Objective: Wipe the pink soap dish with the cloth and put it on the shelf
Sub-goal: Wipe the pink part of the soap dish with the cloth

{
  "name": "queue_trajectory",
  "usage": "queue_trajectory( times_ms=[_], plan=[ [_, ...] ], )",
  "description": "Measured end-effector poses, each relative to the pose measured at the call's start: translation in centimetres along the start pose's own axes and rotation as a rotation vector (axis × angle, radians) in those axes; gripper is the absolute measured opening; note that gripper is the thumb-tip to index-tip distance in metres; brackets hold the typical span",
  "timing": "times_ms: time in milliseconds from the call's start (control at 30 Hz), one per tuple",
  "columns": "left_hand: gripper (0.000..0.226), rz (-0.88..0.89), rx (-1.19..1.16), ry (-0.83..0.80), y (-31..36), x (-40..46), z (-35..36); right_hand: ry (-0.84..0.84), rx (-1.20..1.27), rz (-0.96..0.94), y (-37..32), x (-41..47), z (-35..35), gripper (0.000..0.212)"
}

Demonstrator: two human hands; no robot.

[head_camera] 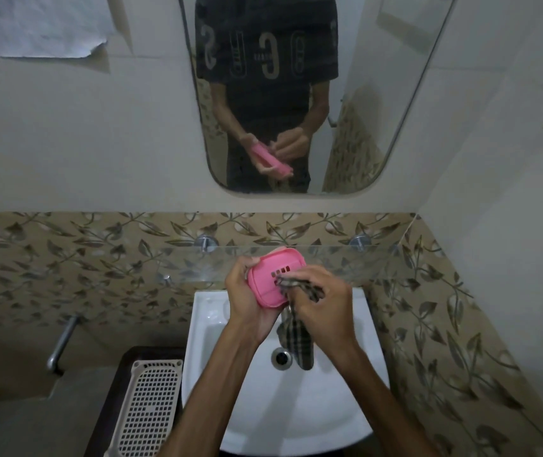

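My left hand (pixel 247 298) grips the pink soap dish (pixel 271 278) from its left side and holds it tilted above the white sink, its slotted face toward me. My right hand (pixel 323 298) presses a checked cloth (pixel 296 341) against the dish's right edge. The cloth's loose end hangs down toward the drain. A glass shelf (pixel 346 262) runs along the wall just behind the dish.
The white sink (pixel 339 407) with its drain (pixel 281 357) lies below my hands. A beige perforated basket (pixel 151 407) stands left of the sink. A metal bar (pixel 62 341) sticks out of the left wall. The mirror (pixel 296 94) above reflects a person's torso and hands.
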State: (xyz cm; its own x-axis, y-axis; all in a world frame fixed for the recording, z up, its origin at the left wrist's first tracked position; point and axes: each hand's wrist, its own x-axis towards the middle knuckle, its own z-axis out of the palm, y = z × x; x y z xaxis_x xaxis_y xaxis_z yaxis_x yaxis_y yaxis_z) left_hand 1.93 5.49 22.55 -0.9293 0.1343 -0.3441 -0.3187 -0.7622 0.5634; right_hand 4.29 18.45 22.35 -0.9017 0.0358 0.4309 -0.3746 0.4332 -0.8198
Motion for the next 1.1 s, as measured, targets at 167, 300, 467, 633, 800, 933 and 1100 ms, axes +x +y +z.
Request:
queue_trajectory(
  times_ms=[167, 300, 467, 633, 800, 933, 1100],
  plan=[
    [0.047, 0.002, 0.017, -0.002, 0.0, 0.0, 0.0, -0.079, 0.033, -0.089, -0.9, -1.4, 0.7, 0.037],
    [0.046, -0.003, 0.014, -0.020, -0.2, 0.1, 0.0, -0.061, 0.031, -0.019, 0.3, -0.8, -0.7, 0.032],
    [0.042, 0.030, 0.042, 0.014, -0.2, 0.2, 0.3, -0.079, 0.005, -0.180, -1.5, -1.0, 0.7, 0.036],
    [0.032, 0.096, 0.012, -0.007, 1.4, 0.4, 0.7, 0.010, 0.029, -0.195, -2.4, -0.2, 1.9, 0.030],
    [0.037, 0.057, -0.079, -0.010, 0.4, -0.1, 1.0, 0.119, 0.028, -0.162, -3.6, 0.6, 3.1, 0.032],
    [0.031, 0.178, -0.094, 0.000, -0.1, -0.1, 0.9, 0.138, -0.043, -0.116, -4.0, 2.3, 3.1, 0.030],
    [0.035, 0.212, 0.029, -0.038, 0.4, -0.2, -0.1, 0.215, -0.082, 0.077, -1.8, 4.2, 0.9, 0.024]
  ],
)
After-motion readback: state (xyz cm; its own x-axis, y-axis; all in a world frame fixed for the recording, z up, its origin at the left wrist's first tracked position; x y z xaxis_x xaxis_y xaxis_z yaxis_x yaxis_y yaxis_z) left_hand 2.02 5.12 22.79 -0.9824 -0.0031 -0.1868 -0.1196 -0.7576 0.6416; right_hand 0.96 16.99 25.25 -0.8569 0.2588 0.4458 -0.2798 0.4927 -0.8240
